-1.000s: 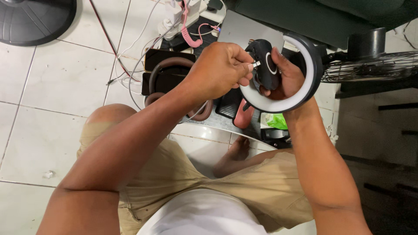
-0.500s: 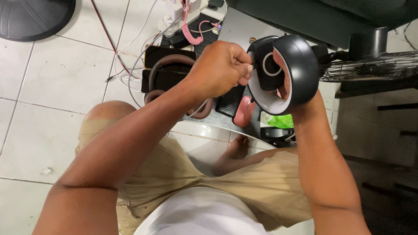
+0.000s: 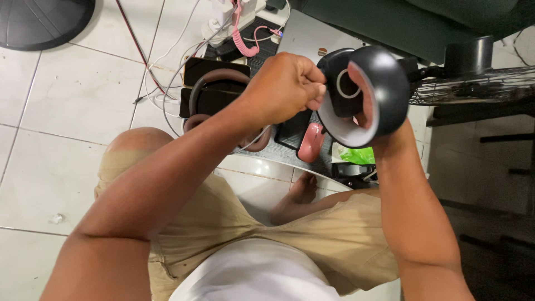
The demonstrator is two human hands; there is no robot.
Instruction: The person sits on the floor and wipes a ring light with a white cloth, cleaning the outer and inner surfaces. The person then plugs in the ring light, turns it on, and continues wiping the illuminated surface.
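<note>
My right hand (image 3: pixel 362 106) reaches through a black ring light (image 3: pixel 384 83) with a white inner face and grips the round black mount (image 3: pixel 343 83) at its middle. The ring is turned so that its black back shows. My left hand (image 3: pixel 284 86) is closed against the left side of that mount, its fingertips pinched on a small part that is hidden by the fingers. Both hands hold the piece above a low glass table (image 3: pixel 278 159).
On the table lie brown headphones (image 3: pixel 209 89), dark phones, a pink mouse (image 3: pixel 311 142) and something green (image 3: pixel 356 156). A white power strip (image 3: pixel 231 17) with a pink coiled cable and white wires sits behind. A fan (image 3: pixel 479 83) stands right, a black round base (image 3: pixel 42 22) top left.
The ring light has turned from showing its white face to showing its black back. My left hand stays pinched at the mount and has barely shifted.
</note>
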